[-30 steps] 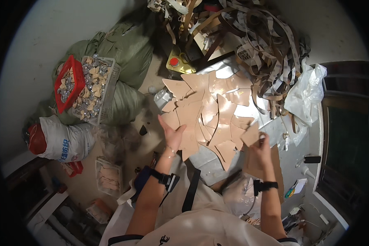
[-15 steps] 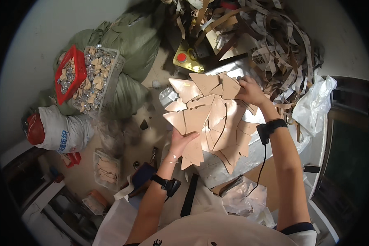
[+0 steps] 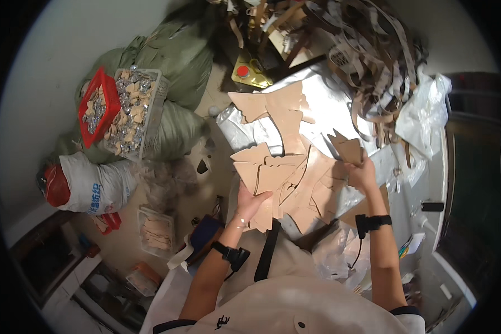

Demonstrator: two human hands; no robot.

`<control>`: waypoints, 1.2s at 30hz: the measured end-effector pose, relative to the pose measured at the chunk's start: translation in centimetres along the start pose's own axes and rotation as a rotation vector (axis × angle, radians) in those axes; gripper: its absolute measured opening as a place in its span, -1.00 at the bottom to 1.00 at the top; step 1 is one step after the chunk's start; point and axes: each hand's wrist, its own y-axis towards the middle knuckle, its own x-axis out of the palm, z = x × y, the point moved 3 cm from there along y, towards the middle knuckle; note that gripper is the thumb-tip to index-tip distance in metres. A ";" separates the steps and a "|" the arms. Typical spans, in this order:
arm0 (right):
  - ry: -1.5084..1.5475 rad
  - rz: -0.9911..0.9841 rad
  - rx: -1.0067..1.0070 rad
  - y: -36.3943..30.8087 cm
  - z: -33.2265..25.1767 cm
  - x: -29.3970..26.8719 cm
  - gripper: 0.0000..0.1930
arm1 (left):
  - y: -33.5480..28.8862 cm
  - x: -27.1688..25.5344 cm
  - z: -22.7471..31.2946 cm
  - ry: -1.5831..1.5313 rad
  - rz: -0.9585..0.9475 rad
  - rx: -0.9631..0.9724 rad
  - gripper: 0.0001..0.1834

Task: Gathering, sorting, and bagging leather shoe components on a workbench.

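Observation:
Several tan cut leather pieces (image 3: pixel 288 179) lie fanned over a silvery sheet (image 3: pixel 323 108) on the work surface in front of me. My left hand (image 3: pixel 250 203) rests flat on the near left pieces of the fan. My right hand (image 3: pixel 362 173) is raised at the fan's right edge and pinches one small tan piece (image 3: pixel 348 148) lifted off the pile. More tan pieces (image 3: pixel 273 108) lie farther up the sheet, apart from both hands. Both wrists carry black bands.
A tangle of brown and white strips (image 3: pixel 367 50) heaps at the top right, with a white plastic bag (image 3: pixel 423 117) beside it. A yellow can (image 3: pixel 249 77) stands behind the sheet. At left are green sacks (image 3: pixel 170 61), a red basket (image 3: pixel 97 106) and a white crate (image 3: pixel 133 111).
My right hand has drawn back from the far top of the fan to its right edge, lifting one small piece. The upper pieces now lie apart from the lower fan.

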 end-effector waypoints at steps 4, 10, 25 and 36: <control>0.348 -0.009 0.106 -3.3 3.2 -6.0 -0.63 | -3.6 -2.1 4.6 -0.019 -0.112 0.214 -0.30; 0.855 -0.088 0.127 -8.8 3.9 -8.1 -0.56 | -7.7 -2.9 14.6 0.089 -0.321 0.187 -0.45; 1.445 -0.593 -0.071 -22.5 4.2 -1.1 -0.23 | -11.9 14.8 12.7 -0.260 -0.515 0.120 -0.37; 1.218 0.050 0.010 -26.9 10.1 -4.5 -0.50 | -14.8 20.3 11.0 -0.220 -0.685 0.088 -0.34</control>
